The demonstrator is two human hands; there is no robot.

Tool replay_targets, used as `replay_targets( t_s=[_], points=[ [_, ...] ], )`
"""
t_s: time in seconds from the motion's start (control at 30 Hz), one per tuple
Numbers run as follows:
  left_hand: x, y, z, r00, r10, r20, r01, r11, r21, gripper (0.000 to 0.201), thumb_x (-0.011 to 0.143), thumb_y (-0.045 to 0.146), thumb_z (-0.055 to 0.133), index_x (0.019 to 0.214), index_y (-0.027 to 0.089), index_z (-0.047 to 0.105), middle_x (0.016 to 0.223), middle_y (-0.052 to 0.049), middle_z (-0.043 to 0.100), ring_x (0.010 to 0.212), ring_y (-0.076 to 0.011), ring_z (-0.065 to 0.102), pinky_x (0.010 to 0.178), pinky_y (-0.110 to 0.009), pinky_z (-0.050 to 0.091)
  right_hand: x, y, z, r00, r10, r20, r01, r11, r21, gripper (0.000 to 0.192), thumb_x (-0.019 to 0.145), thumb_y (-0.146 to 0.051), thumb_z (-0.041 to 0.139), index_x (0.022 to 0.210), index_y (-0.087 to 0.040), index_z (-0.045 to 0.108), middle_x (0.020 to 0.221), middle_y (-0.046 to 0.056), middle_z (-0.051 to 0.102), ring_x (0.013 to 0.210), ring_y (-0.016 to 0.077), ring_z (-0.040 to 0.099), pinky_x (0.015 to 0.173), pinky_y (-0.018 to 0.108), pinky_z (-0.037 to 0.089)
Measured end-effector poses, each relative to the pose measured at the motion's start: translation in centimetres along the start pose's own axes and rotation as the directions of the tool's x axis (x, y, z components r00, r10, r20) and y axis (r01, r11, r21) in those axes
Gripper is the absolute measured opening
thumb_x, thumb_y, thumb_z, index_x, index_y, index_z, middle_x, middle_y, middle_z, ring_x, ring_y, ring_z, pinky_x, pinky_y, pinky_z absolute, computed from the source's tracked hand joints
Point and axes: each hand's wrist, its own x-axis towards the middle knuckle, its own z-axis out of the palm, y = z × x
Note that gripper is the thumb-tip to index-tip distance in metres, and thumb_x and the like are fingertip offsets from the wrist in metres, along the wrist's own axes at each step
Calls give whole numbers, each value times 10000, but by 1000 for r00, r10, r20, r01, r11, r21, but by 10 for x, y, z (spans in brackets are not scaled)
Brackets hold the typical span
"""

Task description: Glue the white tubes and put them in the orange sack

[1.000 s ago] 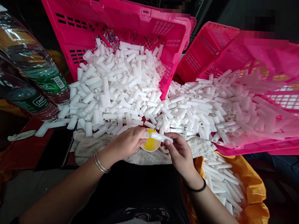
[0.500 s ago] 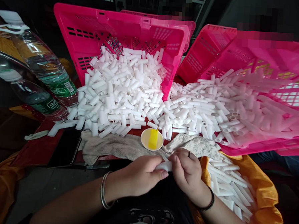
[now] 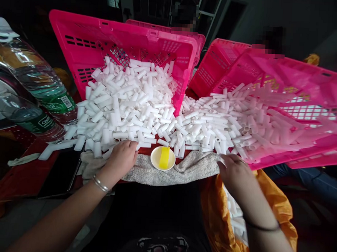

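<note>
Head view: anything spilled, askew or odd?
Yes. Both pink crates are tipped on their sides, and white tubes spill from them across the table edge and grey towel. Two water bottles lie on their sides at left.

Your left hand (image 3: 123,155) lies palm down at the near edge of the tube pile (image 3: 130,105), left of the small cup (image 3: 162,158), so you cannot tell whether its fingers pinch a tube. Your right hand (image 3: 234,170), right of the cup, hides its fingertips too. The crate (image 3: 299,110) farther right is blurred, and the bottles (image 3: 31,92) far left are cut off by the frame edge.
</note>
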Motion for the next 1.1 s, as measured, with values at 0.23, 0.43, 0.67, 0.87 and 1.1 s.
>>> replay_targets(
  t_s=[0.23, 0.43, 0.67, 0.87, 1.1],
  points=[
    [15, 15, 5, 991, -60, 116, 50, 995, 86, 161, 864, 139, 524, 957, 97, 648, 922, -176, 644, 926, -343, 618, 827, -467, 496, 125, -64, 83, 872, -380, 308, 423, 903, -83, 402, 857, 0, 456, 1119, -161, 716, 1143, 185, 633, 990, 308, 598, 848, 447, 508],
    [-9, 2, -10, 997, 11, -74, -34, 945, -324, 242, 923, 255, 517, 1126, 166, 614, 1033, -108, 603, 1008, -272, 603, 908, -426, 523, 124, -47, 80, 889, -435, 146, 388, 882, 267, 276, 904, -133, 541, 1169, -164, 613, 1356, 179, 562, 1240, 340, 530, 1001, 535, 464],
    [-43, -3, -10, 968, -249, -15, 164, 679, -715, 250, 866, 393, 659, 1036, 218, 601, 1062, -64, 674, 969, -228, 641, 873, -390, 544, 41, -65, 74, 960, -260, 105, 176, 849, 499, 333, 990, -344, 465, 1279, -189, 517, 1011, 113, 639, 786, 227, 657, 698, 389, 588],
    [-43, 1, 6, 978, -204, 53, 158, 545, -824, 214, 871, 277, 623, 1047, 217, 516, 1041, -63, 682, 897, -202, 675, 776, -349, 577, 25, -86, 83, 922, -367, 126, 283, 858, 428, 460, 996, -233, 422, 1452, -192, 385, 1176, 160, 564, 978, 264, 659, 846, 445, 602],
    [-44, 11, 14, 991, 37, 127, -2, 965, -262, 347, 879, 21, 411, 1139, 150, 601, 1114, -141, 587, 1043, -273, 619, 918, -448, 532, 34, -86, 112, 964, -264, -33, 244, 831, 500, 322, 950, -284, 552, 1251, -193, 482, 1129, 150, 605, 1028, 278, 654, 853, 455, 593]
  ],
)
